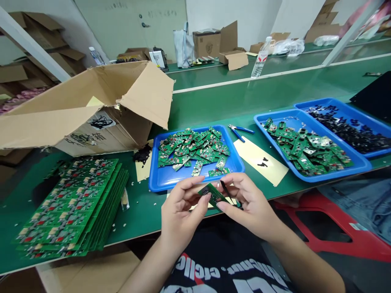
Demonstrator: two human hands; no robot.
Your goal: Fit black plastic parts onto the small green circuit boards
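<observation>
My left hand [181, 211] and my right hand [247, 203] meet over the table's front edge, both pinched on one small green circuit board [214, 194]. The left fingers grip its left end, the right fingers its right end. A small black part [224, 187] sticks up between my right fingers. Just beyond my hands a blue tray [166, 179] holds a heap of several small green boards [194, 150].
A stack of large green board panels [73, 205] lies at the left. An open cardboard box [88, 108] stands behind it. Two more blue trays hold green boards [305, 148] and black parts [351, 130]. Blue cutters [240, 131] and yellow paper [259, 160] lie between trays. A red stool [330, 234] stands at the right.
</observation>
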